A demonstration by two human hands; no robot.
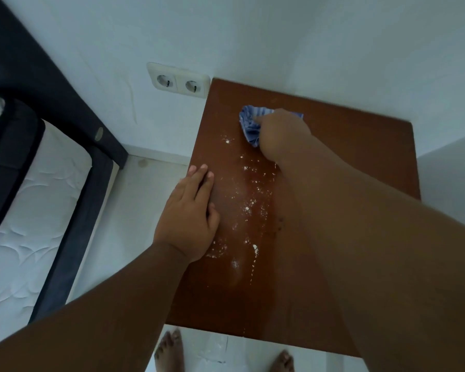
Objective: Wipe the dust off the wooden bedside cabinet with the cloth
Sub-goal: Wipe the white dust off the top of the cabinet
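The brown wooden cabinet top (360, 157) fills the middle of the view. White dust specks (249, 208) run in a band down its centre, from near the cloth to the front edge. My right hand (279, 132) is shut on a bunched blue-and-white striped cloth (249, 124) and presses it onto the far part of the top. My left hand (189, 216) lies flat with fingers together on the cabinet's left edge, holding nothing, just left of the dust.
A white double wall socket (177, 81) sits on the wall just left of the cabinet's back corner. A dark bed frame (65, 108) with a white mattress (32, 210) stands at the left. My bare feet (169, 350) show on the pale floor below the front edge.
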